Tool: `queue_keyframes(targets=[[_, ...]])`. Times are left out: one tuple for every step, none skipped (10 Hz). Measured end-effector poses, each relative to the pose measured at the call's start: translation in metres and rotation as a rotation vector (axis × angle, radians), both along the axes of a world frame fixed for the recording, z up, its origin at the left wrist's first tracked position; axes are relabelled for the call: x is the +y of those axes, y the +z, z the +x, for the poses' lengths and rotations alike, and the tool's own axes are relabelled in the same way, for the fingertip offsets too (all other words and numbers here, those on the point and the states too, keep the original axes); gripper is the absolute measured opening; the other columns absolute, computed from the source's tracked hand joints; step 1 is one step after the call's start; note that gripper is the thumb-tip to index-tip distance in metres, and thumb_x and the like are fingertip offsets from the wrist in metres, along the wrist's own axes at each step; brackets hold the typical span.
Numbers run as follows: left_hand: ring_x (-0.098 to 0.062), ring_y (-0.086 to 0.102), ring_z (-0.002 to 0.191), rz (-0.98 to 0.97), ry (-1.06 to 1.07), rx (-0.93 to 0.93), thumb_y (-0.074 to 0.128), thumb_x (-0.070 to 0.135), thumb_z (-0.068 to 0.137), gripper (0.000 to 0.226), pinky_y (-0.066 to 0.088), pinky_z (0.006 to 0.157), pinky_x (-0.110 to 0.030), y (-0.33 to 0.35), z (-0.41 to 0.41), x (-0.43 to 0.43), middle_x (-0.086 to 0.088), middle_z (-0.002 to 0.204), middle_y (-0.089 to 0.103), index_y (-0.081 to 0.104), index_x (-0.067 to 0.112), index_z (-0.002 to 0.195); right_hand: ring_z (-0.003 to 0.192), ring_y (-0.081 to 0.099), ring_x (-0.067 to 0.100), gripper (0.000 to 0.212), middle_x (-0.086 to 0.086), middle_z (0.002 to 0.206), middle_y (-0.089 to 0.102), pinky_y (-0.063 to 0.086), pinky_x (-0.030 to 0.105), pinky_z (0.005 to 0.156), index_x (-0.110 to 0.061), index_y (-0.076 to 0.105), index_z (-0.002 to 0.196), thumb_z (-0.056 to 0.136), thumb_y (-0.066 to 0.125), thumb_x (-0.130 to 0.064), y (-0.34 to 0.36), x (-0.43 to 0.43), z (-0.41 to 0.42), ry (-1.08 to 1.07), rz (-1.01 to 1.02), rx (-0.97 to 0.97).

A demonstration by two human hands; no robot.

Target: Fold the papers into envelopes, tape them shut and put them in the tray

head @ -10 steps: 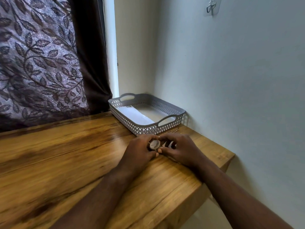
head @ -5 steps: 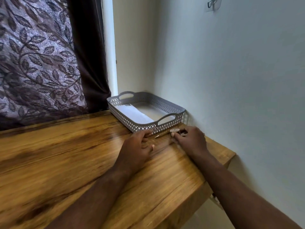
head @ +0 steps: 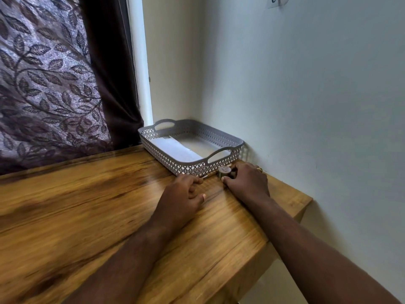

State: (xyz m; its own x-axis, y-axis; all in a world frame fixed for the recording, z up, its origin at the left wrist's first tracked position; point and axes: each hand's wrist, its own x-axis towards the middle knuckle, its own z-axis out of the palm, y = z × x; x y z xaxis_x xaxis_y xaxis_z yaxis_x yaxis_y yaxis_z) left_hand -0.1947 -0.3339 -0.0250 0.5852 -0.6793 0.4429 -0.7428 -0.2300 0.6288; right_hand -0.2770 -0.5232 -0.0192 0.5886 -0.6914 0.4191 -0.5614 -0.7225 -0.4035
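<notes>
Nearest, left hand [head: 184, 194]: fingers released, resting on the surface [head: 87, 205], no longer sharing the tape roll [head: 224, 170]. Right hand [head: 247, 183]: fingers grasping the roll, now carried beyond the left fingertips, just beside the tray [head: 192, 166]; taping likely finished. Envelope [head: 176, 150]: in the tray, beyond both hands, partly hidden by the wall. Thin object by the right thumb: unidentifiable.

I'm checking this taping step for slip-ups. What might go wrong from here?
1. The small tape roll is held only at the right hand's fingertips, near the table's right edge; if it slips, it may roll off.
2. The left hand rests close by the tray's near wall; a push might shift the tray and the white paper inside.
</notes>
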Motion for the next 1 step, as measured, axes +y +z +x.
queue_keyframes(targets=[[-0.005, 0.058, 0.099, 0.006, 0.020, -0.016, 0.074, 0.028, 0.087, 0.037, 0.048, 0.084, -0.017, 0.0001, 0.0025, -0.0002, 0.008, 0.119, 0.059, 0.064, 0.026, 0.122, 0.105, 0.061, 0.022, 0.055, 0.001, 0.116, 0.065, 0.049, 0.039, 0.091, -0.024, 0.060, 0.118, 0.076, 0.073, -0.057, -0.0013, 0.0032, -0.0022, 0.028, 0.030, -0.042]])
